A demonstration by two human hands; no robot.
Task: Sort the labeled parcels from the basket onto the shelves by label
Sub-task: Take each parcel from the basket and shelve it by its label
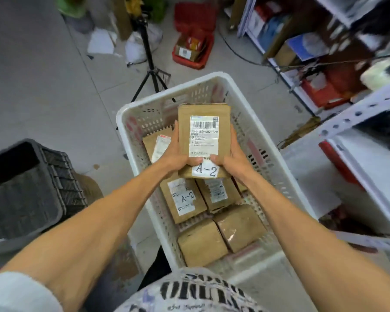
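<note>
A brown parcel (204,122) with a barcode label and an "A-2" sticker is held up over the white basket (131,113). My left hand (173,155) grips its left edge and my right hand (231,157) grips its right edge, thumbs on the front. Below it in the basket lie several more brown parcels: one marked "A-2" (182,201), one with a white label (218,194), two plain-faced ones (202,243) (239,226), and one at the back left (155,143).
White metal shelves (356,113) with red bins and boxes stand to the right. A black crate (25,188) sits at the left on the grey floor. A black tripod (150,70) and a red bin (193,52) stand beyond the basket.
</note>
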